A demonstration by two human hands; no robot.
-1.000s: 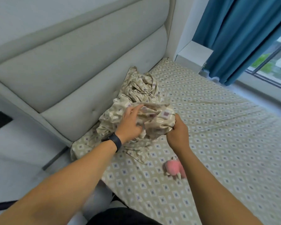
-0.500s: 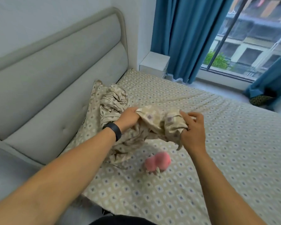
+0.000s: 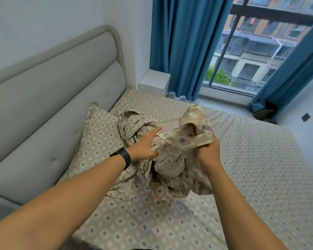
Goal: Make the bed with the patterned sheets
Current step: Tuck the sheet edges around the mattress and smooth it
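This is a home bedroom. A wide bed under a beige diamond-patterned fitted sheet (image 3: 242,159) fills the room, with a grey padded upholstered headboard (image 3: 52,105) to the left of the clutched bedding. Beyond it stand a small white bedside cabinet (image 3: 154,81), long teal curtains (image 3: 181,47) and a large dark-framed window (image 3: 251,51) facing apartment blocks.

A pale wall (image 3: 52,20) runs behind a grey padded headboard (image 3: 49,98), rounded at its top corner. Just past it, a small white bedside cabinet (image 3: 154,82) sits in the corner. Blue curtains (image 3: 184,47) frame a big dark-framed window (image 3: 260,51), daylight coming through, buildings and a green shrub outside. A dark wall socket (image 3: 305,117) shows at right.
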